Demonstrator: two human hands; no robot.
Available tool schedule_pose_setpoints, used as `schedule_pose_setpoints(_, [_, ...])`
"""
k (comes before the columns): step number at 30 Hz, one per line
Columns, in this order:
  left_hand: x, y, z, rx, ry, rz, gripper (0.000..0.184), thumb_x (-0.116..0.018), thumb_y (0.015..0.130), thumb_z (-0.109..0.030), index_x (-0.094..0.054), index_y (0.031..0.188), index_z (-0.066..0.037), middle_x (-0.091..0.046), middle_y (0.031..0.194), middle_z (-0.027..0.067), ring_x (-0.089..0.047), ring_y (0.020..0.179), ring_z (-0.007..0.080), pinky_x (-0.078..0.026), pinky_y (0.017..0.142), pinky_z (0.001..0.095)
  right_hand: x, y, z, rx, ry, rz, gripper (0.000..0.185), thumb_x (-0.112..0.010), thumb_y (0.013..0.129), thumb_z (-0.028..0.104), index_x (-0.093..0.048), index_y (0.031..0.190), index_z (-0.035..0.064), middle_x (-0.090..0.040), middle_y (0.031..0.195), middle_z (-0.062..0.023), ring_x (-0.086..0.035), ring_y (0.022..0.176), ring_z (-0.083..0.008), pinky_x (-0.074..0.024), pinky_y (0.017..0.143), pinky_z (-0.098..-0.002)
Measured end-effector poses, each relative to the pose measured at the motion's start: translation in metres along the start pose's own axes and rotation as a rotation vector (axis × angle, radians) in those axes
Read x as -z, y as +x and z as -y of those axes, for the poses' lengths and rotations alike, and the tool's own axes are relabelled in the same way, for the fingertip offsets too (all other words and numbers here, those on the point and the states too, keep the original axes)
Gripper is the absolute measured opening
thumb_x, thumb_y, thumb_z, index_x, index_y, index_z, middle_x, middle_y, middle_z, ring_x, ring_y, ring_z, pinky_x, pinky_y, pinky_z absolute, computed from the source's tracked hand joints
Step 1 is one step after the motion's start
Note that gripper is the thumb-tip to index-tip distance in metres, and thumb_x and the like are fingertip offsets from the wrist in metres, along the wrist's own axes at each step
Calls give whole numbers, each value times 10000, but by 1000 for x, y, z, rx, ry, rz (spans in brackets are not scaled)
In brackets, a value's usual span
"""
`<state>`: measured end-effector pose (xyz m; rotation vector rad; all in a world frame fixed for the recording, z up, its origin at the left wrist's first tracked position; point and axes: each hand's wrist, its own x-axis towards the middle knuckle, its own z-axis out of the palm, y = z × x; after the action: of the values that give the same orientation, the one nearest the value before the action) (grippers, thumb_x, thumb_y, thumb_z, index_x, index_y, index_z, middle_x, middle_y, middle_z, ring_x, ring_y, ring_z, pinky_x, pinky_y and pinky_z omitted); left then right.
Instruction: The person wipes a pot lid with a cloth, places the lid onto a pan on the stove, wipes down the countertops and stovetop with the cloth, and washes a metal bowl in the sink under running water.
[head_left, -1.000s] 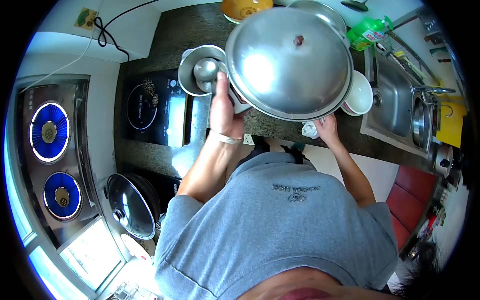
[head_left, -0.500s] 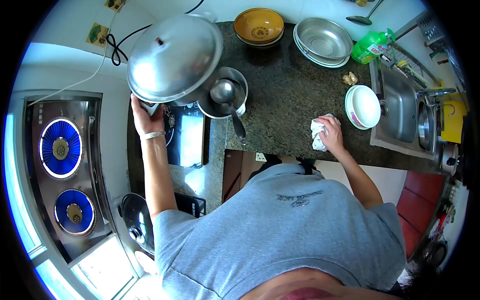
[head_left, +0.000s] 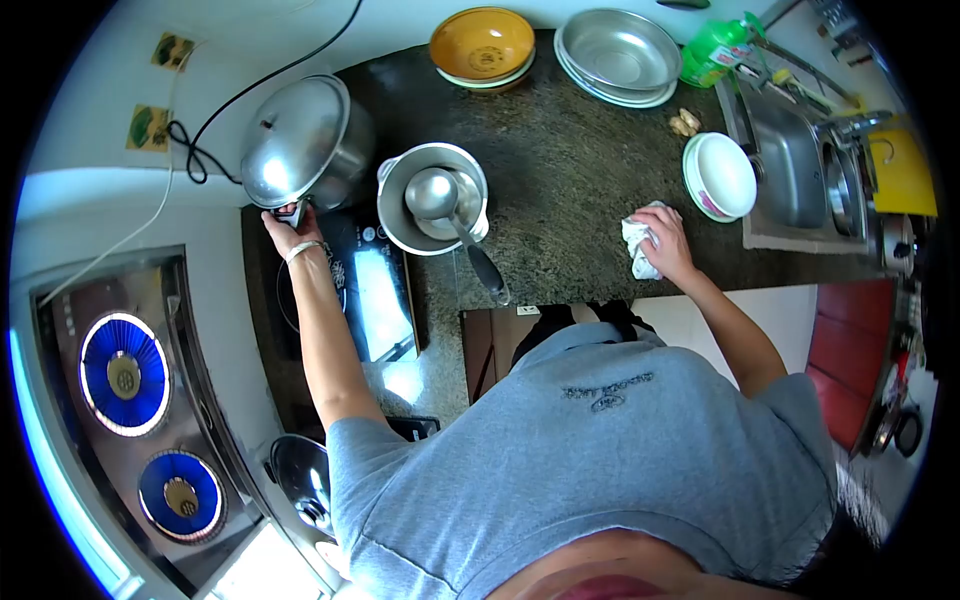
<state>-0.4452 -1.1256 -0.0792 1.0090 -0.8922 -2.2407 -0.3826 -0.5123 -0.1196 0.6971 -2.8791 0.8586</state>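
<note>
At the back left corner of the counter stands a large lidded metal pot point(head_left: 345, 160), its domed lid point(head_left: 295, 140) on top. My left hand point(head_left: 293, 232) is closed round the pot's near handle. My right hand point(head_left: 668, 243) rests on the counter near its front edge, fingers wrapped round a crumpled white cloth point(head_left: 637, 245). Between my hands a smaller metal pot point(head_left: 395, 205) stands uncovered. A ladle point(head_left: 433, 194) lies in it, with its dark handle over the rim.
The induction cooker point(head_left: 380, 300) is beside my left forearm. An orange bowl point(head_left: 483, 45), metal basin point(head_left: 620, 50) and green bottle point(head_left: 716, 52) line the back. White bowls point(head_left: 724, 176) and ginger point(head_left: 685, 123) sit left of the sink point(head_left: 790, 165).
The lidded pot has travelled left across the counter, past the smaller pot, to the back corner with my left hand. My right hand stays on the cloth near the front edge.
</note>
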Motion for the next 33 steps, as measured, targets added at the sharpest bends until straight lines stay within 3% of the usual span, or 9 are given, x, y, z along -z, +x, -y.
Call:
schedule_pose_setpoints(3, [-7, 24, 16, 68, -95, 126, 445, -353, 958, -494, -506, 770, -121, -526, 615, -21, -538, 564, 145, -508, 543, 303, -2, -2, 0, -41, 22, -7, 351, -577, 674, 16, -616, 1020, 66, -567, 1064, -85, -511, 1048, -293, -387, 932, -404])
schedule_pose_setpoints(9, [-21, 51, 49, 7, 5, -11, 440, -336, 962, -478, -504, 778, -116, -535, 642, -5, -557, 585, 169, -539, 580, 332, 5, 23, 63, -14, 200, -30, 520, -542, 677, -10, -555, 1190, 74, -523, 1212, -98, -473, 1174, -276, -397, 994, -401])
schedule_pose_setpoints(14, [-26, 67, 67, 31, -34, -18, 469, -316, 965, -524, -479, 756, -137, -500, 614, -43, -531, 564, 142, -517, 598, 331, -55, 32, 94, 347, 33, 489, 563, -644, 701, 163, -515, 1247, 108, -433, 1361, -81, -319, 1338, -213, -146, 1119, -544])
schedule_pose_setpoints(17, [-24, 71, 75, 34, -50, 28, 497, -303, 956, -555, -493, 788, -128, -507, 616, -30, -533, 576, 147, -518, 618, 336, -87, 55, 88, 409, -26, 524, 470, -671, 754, 253, -549, 1189, 124, -407, 1395, -67, -315, 1340, -188, -138, 1116, -546])
schedule_pose_setpoints(21, [-32, 68, 76, 78, -43, -17, 544, -281, 932, -612, -523, 925, -125, -551, 730, 13, -537, 702, 190, -505, 672, 361, -109, 110, 75, 419, 28, 453, 358, -678, 781, 265, -572, 1114, 186, -385, 1410, -57, -431, 1248, -212, -405, 970, -445])
schedule_pose_setpoints(24, [-32, 51, 64, 126, 79, -10, 560, -392, 919, -575, -511, 1041, -42, -557, 975, 120, -557, 873, 257, -501, 813, 434, -119, 159, 55, 425, -43, 333, 270, -651, 801, 225, -591, 1064, 221, -442, 1345, -25, -446, 1241, -227, -500, 911, -429])
schedule_pose_setpoints(26, [-21, 15, 53, 197, 318, -50, 638, -512, 894, -527, -459, 1173, 44, -474, 1206, 180, -539, 1032, 276, -472, 923, 441, -127, 182, 37, 360, -52, 237, 278, -646, 805, 232, -598, 1077, 203, -415, 1388, -29, -415, 1276, -247, -433, 996, -496])
schedule_pose_setpoints(30, [35, -106, 70, -100, 958, 190, 522, -533, 909, -471, -493, 1123, 4, -579, 980, 87, -575, 885, 175, -467, 844, 308, -129, 196, 29, 54, -63, -25, 382, -666, 815, 295, -611, 1158, 135, -309, 1462, -90, -304, 1345, -261, -294, 1084, -471])
schedule_pose_setpoints(33, [38, -175, 104, 255, 890, 222, 591, -525, 922, -423, -333, 1318, -29, -557, 1062, 150, -591, 955, 216, -494, 843, 351, -118, 163, 31, 85, -87, -38, 325, -685, 799, 248, -636, 1096, 126, -421, 1368, -76, -355, 1299, -271, -282, 1085, -469])
